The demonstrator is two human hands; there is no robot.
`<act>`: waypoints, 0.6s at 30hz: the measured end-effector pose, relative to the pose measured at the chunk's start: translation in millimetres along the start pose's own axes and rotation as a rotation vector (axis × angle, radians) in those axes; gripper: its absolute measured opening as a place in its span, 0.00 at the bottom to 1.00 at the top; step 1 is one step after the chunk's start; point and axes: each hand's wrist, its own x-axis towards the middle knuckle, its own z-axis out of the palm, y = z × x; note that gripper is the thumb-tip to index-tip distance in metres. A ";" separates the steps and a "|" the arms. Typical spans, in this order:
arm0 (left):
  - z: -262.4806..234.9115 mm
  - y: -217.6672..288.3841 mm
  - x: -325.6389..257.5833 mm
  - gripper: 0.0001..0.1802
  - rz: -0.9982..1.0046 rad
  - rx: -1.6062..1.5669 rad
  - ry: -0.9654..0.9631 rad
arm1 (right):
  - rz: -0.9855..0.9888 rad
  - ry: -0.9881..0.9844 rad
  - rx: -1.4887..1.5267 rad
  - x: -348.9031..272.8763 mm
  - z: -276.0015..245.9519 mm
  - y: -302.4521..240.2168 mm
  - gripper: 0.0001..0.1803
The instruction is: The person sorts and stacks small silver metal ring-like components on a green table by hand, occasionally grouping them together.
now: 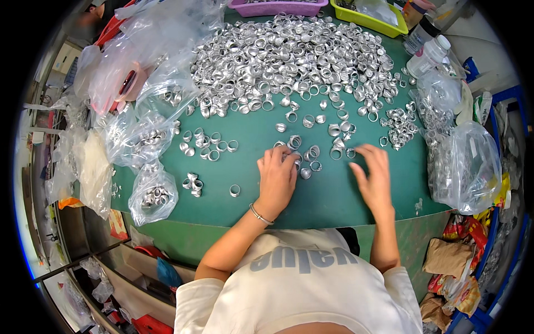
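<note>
My left hand (276, 175) reaches over the green table with its fingers curled down onto a small cluster of silver rings (294, 142), closed on a ring partly hidden beneath the fingertips. Just right of it, my right hand (371, 177) has thumb and forefinger apart and holds nothing. Its fingertips are close to a silver ring (350, 153) at the edge of another small group (336, 130). Behind both hands spreads a large heap of silver rings (295, 55). A bracelet (260, 215) circles my left wrist.
Small ring groups (208, 145) and a single ring (235, 191) lie to the left. Clear plastic bags (153, 192) line the left side; more bags (464, 167) and a white bottle (429, 55) stand right. Purple (278, 8) and yellow-green (370, 21) trays sit at the back.
</note>
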 end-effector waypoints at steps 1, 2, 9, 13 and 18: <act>-0.3 3.6 0.5 0.18 0.005 0.036 -0.015 | -0.050 0.008 -0.031 7.7 11.7 -4.7 0.17; -2.0 9.7 1.2 0.18 0.014 0.074 -0.030 | -0.061 0.014 -0.099 11.5 26.6 -1.2 0.18; -17.8 23.2 -0.3 0.23 -0.007 -0.140 -0.036 | 0.128 0.008 0.226 2.7 30.6 9.7 0.11; -17.0 43.0 0.4 0.24 -0.258 -0.754 -0.251 | 0.418 -0.023 1.065 -17.3 32.5 -9.9 0.11; -12.9 53.9 2.1 0.26 -0.473 -1.137 -0.375 | 0.358 -0.014 1.222 -27.7 41.4 -22.7 0.14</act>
